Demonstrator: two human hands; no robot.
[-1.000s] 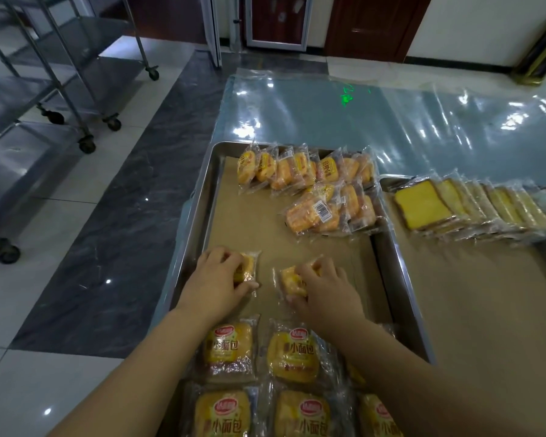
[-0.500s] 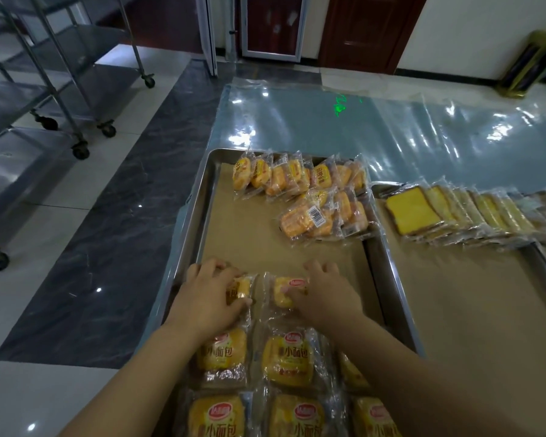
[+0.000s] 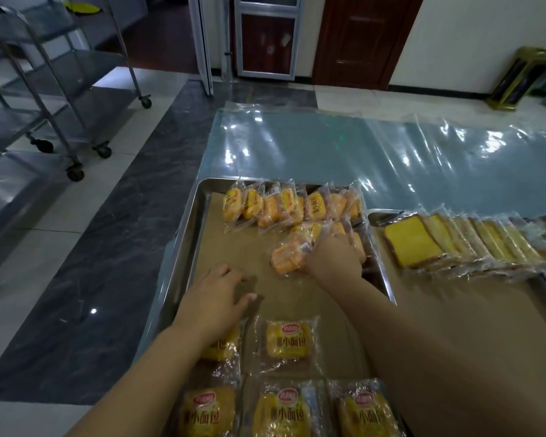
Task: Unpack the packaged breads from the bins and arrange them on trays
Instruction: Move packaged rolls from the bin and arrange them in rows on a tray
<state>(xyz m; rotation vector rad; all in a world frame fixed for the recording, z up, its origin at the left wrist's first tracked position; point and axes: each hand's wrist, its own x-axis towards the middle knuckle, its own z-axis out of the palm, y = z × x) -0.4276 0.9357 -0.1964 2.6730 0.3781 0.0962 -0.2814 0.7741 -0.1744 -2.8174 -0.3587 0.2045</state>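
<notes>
Packaged breads point(image 3: 289, 340) laid flat in rows at 6 o'clock on the paper-lined tray point(image 3: 189, 247). Just beyond, left hand point(image 3: 215, 298) released, fingers relaxed over bare paper. At 1 o'clock, right hand point(image 3: 334, 258) curled around an orange packet point(image 3: 289, 258) from the loose pile. Farther, at 12 o'clock, upright packets point(image 3: 290, 205) ranged along the far rim; sliced cakes point(image 3: 410, 241) at 2 o'clock on the neighbouring tray point(image 3: 454, 310).

— What is printed on the near packets point(image 3: 289, 342)?
— "小面包" is read there, in dark characters. The red oval badge point(image 3: 288, 395) above it is too blurred to be read.
</notes>
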